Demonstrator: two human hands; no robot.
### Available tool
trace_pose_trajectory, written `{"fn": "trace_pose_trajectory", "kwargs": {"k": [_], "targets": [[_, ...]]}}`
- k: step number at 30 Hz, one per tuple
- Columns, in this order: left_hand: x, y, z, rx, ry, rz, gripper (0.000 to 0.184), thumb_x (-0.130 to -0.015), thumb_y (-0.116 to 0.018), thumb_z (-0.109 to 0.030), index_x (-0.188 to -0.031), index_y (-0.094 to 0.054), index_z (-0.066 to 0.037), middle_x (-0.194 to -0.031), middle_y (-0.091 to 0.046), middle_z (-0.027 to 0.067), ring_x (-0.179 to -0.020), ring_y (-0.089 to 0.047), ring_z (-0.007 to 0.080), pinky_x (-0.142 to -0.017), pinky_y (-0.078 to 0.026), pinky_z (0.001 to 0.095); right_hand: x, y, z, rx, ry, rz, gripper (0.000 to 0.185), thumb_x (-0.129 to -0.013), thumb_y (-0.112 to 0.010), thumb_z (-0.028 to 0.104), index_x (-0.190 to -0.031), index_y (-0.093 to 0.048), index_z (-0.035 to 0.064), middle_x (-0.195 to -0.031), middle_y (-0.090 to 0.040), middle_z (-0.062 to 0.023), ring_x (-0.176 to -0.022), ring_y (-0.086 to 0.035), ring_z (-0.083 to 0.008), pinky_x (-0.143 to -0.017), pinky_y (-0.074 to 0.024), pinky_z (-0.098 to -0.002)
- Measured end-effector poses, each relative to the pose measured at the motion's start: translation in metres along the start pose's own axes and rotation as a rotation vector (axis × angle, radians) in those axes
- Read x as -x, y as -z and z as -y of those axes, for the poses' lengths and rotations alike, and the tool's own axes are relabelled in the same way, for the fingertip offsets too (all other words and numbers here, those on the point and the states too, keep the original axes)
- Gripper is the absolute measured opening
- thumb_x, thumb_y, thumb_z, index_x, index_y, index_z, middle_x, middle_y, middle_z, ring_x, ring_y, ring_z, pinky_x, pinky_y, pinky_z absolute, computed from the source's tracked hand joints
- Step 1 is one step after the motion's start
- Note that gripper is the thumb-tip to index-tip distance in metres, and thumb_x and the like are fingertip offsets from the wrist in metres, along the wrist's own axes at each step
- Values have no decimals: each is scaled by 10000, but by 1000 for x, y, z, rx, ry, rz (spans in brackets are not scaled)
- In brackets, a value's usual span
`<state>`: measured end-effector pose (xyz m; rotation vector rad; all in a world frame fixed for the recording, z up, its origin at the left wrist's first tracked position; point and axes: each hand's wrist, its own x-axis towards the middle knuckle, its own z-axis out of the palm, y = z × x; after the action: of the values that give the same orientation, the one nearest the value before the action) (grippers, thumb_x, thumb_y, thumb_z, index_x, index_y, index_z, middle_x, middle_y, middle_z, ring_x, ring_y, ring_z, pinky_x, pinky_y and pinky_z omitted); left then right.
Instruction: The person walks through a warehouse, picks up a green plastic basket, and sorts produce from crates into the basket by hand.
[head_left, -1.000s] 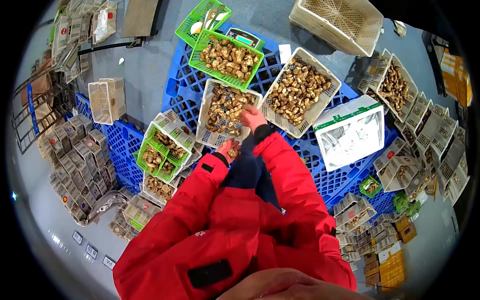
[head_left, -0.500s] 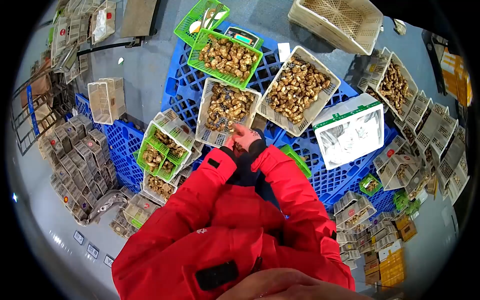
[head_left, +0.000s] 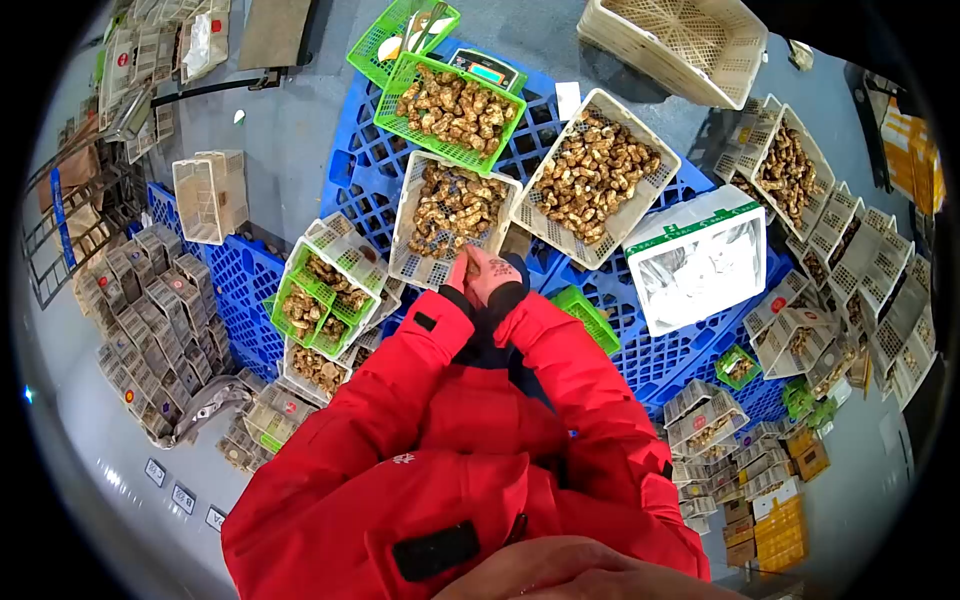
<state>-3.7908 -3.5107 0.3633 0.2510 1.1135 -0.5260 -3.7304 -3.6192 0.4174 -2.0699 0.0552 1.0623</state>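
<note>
My left hand [head_left: 459, 272] and my right hand [head_left: 490, 276] meet at the near edge of a white basket [head_left: 404, 238]. Their fingers are closed and pressed together, and anything between them is hidden. Inside that basket lie brown-and-cream mushrooms [head_left: 455, 205], loosely spread so that some of the basket floor shows. Just beyond it sits a green basket [head_left: 386, 110] with more mushrooms. To the right, a larger white crate [head_left: 535, 215] is heaped with the same kind.
A digital scale [head_left: 487, 70] stands behind the green basket. Small green baskets [head_left: 300, 285] with mushrooms lie at left. A white foam box [head_left: 650, 290] with clear plastic is at right. Everything rests on blue pallets [head_left: 350, 175]. Stacked crates [head_left: 160, 330] stand at far left.
My hands have drawn slightly closer together, and the right hand's fingers have turned in toward the left. The brown piece visible beneath them before is now hidden.
</note>
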Motion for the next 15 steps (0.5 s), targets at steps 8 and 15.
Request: {"fn": "trace_pose_trajectory", "kwargs": {"k": [8, 15], "targets": [[-3, -14, 0, -189, -17, -124, 415, -846, -369, -457, -1007, -508, -102, -876, -597, 67, -762, -583, 226, -666, -491, 373, -16, -1, -35, -810, -157, 144, 413, -723, -537, 99, -1132, -485, 69, -968, -584, -101, -811, -555, -157, -676, -437, -259], [10, -34, 1, -279, -51, -128, 360, -863, -367, -416, -993, -500, -108, -843, -588, 21, -723, -578, 163, -634, -497, 344, -18, -5, -49, -1272, -97, 70, 472, -735, -547, -5, -1187, -417, 14, -928, -562, -73, -733, -541, -133, -629, -438, -243]]}}
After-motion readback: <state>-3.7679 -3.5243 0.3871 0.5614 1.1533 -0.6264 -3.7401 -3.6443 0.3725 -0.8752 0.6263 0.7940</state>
